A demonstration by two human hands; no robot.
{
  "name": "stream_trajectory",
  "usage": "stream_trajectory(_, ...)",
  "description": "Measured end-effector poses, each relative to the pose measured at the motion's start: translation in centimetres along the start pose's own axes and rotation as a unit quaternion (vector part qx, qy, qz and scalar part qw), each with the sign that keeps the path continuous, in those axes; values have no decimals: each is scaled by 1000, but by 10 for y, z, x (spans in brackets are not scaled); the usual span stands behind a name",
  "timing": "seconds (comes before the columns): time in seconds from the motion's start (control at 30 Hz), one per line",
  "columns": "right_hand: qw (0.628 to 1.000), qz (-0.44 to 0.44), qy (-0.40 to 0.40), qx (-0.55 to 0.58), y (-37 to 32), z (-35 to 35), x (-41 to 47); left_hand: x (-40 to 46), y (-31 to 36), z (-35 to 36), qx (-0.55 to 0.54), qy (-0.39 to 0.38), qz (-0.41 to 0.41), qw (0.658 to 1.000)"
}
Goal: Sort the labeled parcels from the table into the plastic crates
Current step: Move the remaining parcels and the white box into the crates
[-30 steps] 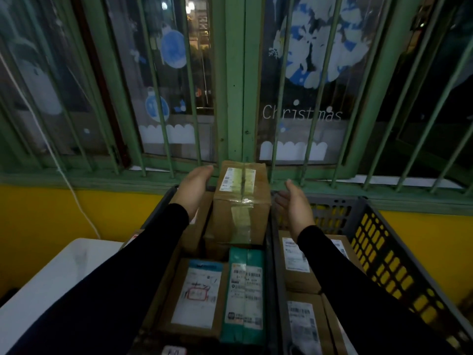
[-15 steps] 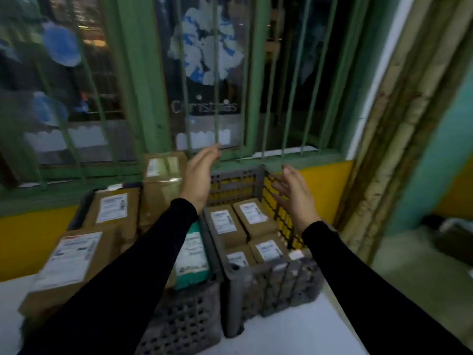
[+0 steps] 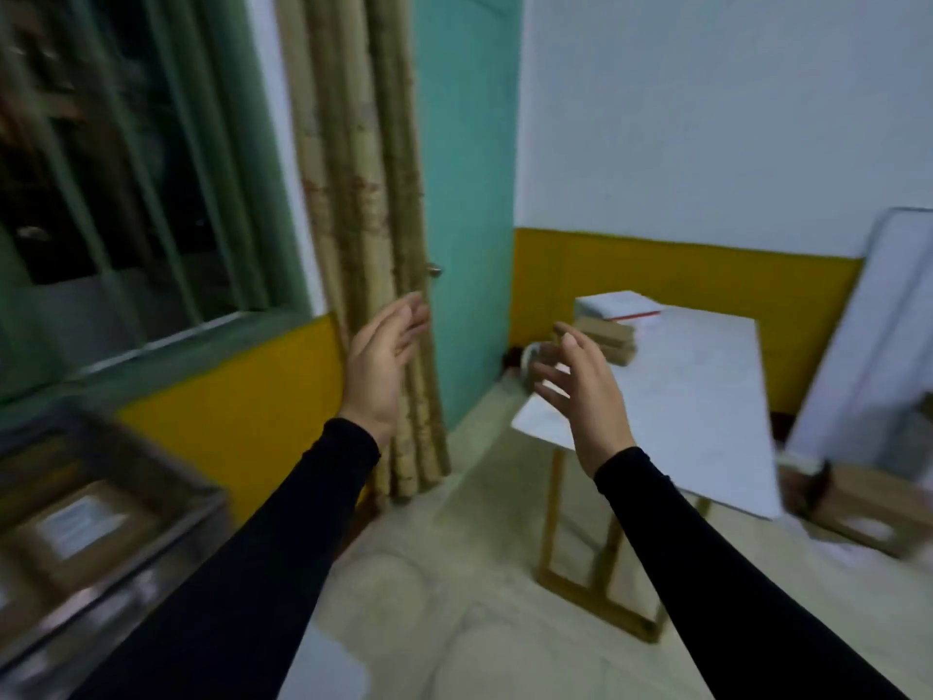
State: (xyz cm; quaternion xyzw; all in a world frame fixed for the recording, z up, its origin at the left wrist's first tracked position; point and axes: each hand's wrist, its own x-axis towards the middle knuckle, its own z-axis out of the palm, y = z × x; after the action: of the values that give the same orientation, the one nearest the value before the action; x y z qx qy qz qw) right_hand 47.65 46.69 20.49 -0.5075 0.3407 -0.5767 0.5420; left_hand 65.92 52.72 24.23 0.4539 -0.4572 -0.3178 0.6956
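- Two hands up in the air, both empty. The left hand point(image 3: 381, 358) has its fingers relaxed and close together, palm facing inward; the right hand point(image 3: 580, 389) has its fingers spread loosely. Neither touches anything.
- Landmark: the white table point(image 3: 707, 396) with wooden legs, straight ahead past the right hand. A small stack of parcels point(image 3: 608, 325) sits at its far end, a white one on top and brown boxes below.
- Left of the table there's a teal door point(image 3: 464, 194), then bamboo-like poles point(image 3: 363, 194), then the green barred window point(image 3: 126, 159).
- Far left of the table, down in the corner, a grey crate point(image 3: 151, 522) holding a labeled box point(image 3: 81, 527), pretty blurry.
- Right of the table, a white board point(image 3: 868, 346) leans on the wall, with a cardboard box point(image 3: 868, 502) on the floor below it.
- Compared with half a second ago, the view has swung right: the crates filled the middle then, now only one edge shows, and the hands are further from them.
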Motion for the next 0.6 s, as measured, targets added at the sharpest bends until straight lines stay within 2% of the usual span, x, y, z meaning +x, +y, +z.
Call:
stream_trajectory(0.1, 997, 6, 69, -13, -16, -103, 27, 24, -34, 100, -22, -52, -21, 998)
stream_trajectory(0.23, 992, -2, 118, -40, -32, -204, 57, 56, -68, 200, -59, -89, -41, 993)
stream_trajectory(0.43, 986, 2, 147, -72, -32, -321, 125, 107, -125, 334, -92, -129, -44, 986)
stream_trajectory(0.6, 983, 11, 149, -109, -24, -404, 211, 168, -188, 434, -113, -129, -64, 983)
